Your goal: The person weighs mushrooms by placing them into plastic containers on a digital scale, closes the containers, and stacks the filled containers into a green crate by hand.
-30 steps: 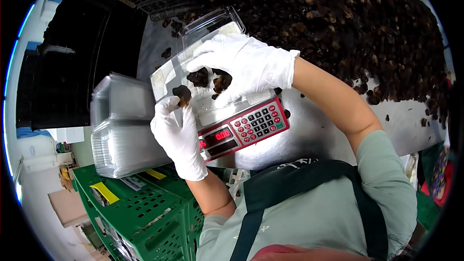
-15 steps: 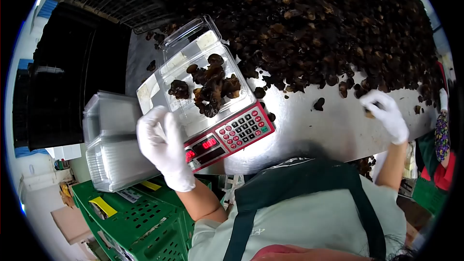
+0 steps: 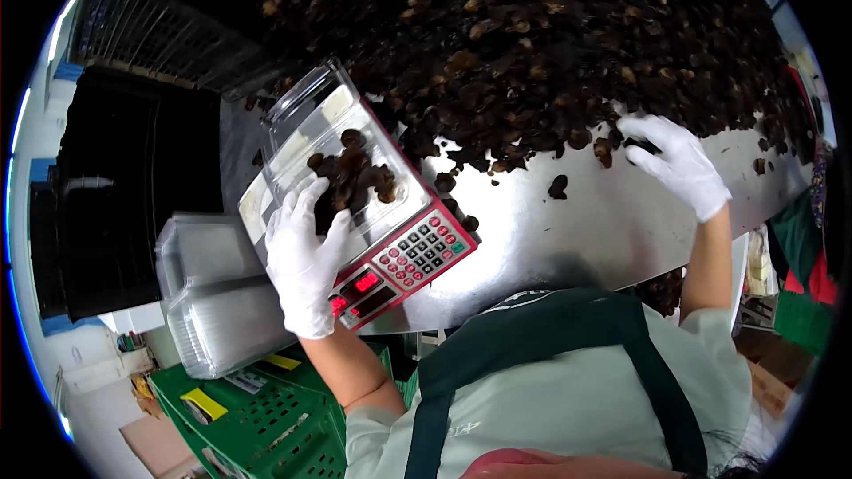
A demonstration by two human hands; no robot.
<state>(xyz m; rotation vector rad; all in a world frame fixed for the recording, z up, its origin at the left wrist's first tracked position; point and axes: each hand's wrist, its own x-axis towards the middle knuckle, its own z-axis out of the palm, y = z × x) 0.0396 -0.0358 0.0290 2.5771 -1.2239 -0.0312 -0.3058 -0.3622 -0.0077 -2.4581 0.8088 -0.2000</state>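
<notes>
My left hand [image 3: 306, 257], in a white glove, lies over the near left part of a clear plastic clamshell box [image 3: 390, 179]. Its fingers are apart, with the tips at a clump of dark wood ear mushrooms [image 3: 353, 168] inside. The box rests with its lid folded back on a red-edged digital scale [image 3: 417, 253]. My right hand [image 3: 676, 167], gloved too, is at the near edge of a large heap of wood ears [image 3: 532, 53]. Thumb and fingers are apart, close to a loose wood ear [image 3: 604, 153]; nothing shows held between them.
Stacked clear plastic boxes [image 3: 226, 319] stand left of the scale, above a green crate [image 3: 257, 417]. A black crate [image 3: 169, 27] is at the back left. Stray wood ears lie on the metal table [image 3: 524, 239]. Another person's sleeve [image 3: 818, 177] shows far right.
My left hand has moved onto the mushrooms in the box, covering part of them. My right hand has shifted away from me to the heap's edge, its fingers opened. The view has tilted slightly.
</notes>
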